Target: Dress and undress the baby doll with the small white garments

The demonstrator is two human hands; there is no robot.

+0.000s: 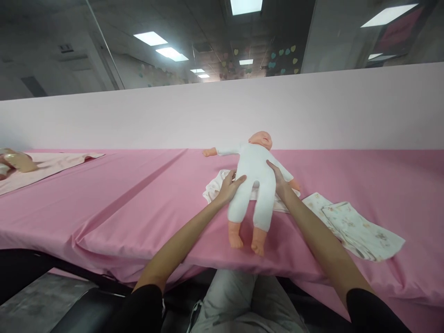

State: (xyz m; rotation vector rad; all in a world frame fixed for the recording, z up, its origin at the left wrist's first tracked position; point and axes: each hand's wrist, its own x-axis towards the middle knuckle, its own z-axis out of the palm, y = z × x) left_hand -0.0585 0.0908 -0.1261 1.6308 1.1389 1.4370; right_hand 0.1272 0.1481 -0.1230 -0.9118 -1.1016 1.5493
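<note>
A baby doll [255, 178] in a white bodysuit lies on its back on the pink table cover [138, 194], head toward the far wall, feet toward me. My left hand [231, 185] grips the doll's side at the waist, thumb on top. On the other side my right hand [277, 178] holds the torso, fingers under it. A white cloth [215, 187] lies spread beneath the doll.
Folded patterned cloths [357, 229] lie on the cover to the right of the doll. At the far left, a pale pink cloth [52, 164] with another doll [15, 162] partly in view. A pink partition wall [312, 111] runs behind the table.
</note>
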